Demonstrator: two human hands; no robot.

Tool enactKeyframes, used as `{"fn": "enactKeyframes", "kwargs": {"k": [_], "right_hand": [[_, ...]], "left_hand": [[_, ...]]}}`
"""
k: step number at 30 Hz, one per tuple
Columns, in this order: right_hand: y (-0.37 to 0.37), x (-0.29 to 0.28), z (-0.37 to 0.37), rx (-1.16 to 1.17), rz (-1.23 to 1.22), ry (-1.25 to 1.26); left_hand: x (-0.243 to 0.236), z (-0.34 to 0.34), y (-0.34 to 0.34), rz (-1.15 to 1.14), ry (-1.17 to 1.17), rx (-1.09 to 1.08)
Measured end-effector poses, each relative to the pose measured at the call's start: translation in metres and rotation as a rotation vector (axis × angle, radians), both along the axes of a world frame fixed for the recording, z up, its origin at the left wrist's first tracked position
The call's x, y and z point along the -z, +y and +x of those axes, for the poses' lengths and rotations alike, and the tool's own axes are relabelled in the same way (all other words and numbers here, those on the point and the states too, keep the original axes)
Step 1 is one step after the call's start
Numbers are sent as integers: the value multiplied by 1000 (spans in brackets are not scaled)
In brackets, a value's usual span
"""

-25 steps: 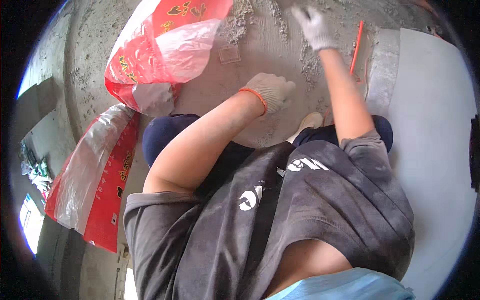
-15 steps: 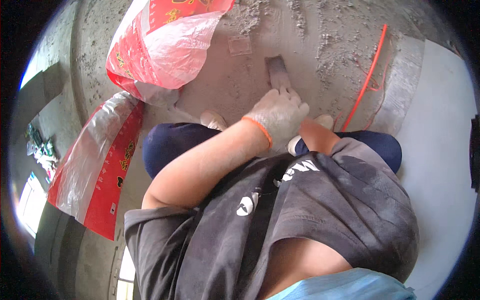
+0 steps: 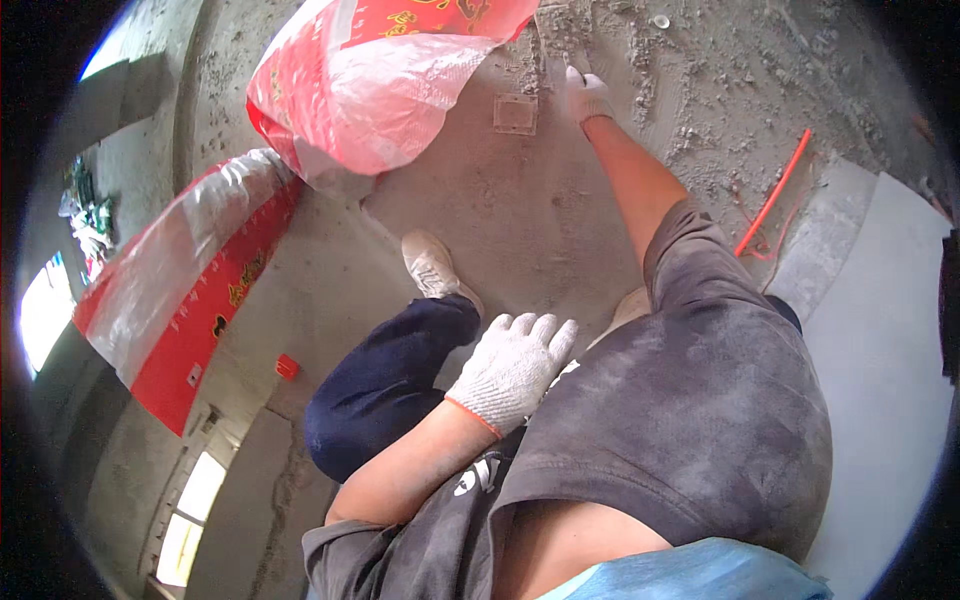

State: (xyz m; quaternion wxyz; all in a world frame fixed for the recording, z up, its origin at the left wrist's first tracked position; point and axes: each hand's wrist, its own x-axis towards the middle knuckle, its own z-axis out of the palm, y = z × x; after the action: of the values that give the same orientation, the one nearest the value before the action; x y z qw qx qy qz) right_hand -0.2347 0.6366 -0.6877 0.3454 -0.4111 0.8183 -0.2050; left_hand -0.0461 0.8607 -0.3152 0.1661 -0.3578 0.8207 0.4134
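Note:
My right hand (image 3: pixel 588 98), in a white knitted glove, is stretched far forward to the rough grey cement surface (image 3: pixel 560 190). Its fingers are closed, seemingly round the scraper seen a moment before; the blade hardly shows at this angle. My left hand (image 3: pixel 512 372), gloved with an orange cuff, is held close to my body above my lap. Its bent fingers are a little apart, and nothing shows in them. A square box cover (image 3: pixel 515 114) sits in the cement left of the right hand.
A large red and white plastic sack (image 3: pixel 390 100) bulges at the upper left, with another red and white sack (image 3: pixel 190 280) below it. An orange-red pipe (image 3: pixel 775 195) and a pale panel (image 3: pixel 880 350) are on the right. Crumbs of mortar (image 3: pixel 740 90) cover the far surface.
My hands have parted. The right has reached forward and away, while the left has drawn back toward my lap. The view has shifted, and my left shoe shows more fully.

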Motion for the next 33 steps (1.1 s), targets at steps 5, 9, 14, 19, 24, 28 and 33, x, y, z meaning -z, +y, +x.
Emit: {"fn": "enactKeyframes", "kwargs": {"k": [5, 9, 14, 19, 24, 28, 33], "right_hand": [[28, -88, -34, -153, 58, 67], [65, -174, -65, -329, 6, 12], [108, -276, -109, -630, 111, -20], [148, -394, -119, -878, 172, -89], [166, -466, -118, -966, 327, -56], [175, -478, -117, -938, 234, -61], [174, -480, -121, -918, 218, -74]], "left_hand": [[-17, -18, 17, -15, 139, -213], [-12, -29, 21, -92, 144, -282], [18, -20, 2, -250, 494, -838], [33, 2, -31, 570, 1020, -1738], [4, -21, -37, 1125, 1301, -1628], [-13, -39, -40, 1296, 1330, -1513], [-21, -28, -54, 448, 1067, -1292]]}}
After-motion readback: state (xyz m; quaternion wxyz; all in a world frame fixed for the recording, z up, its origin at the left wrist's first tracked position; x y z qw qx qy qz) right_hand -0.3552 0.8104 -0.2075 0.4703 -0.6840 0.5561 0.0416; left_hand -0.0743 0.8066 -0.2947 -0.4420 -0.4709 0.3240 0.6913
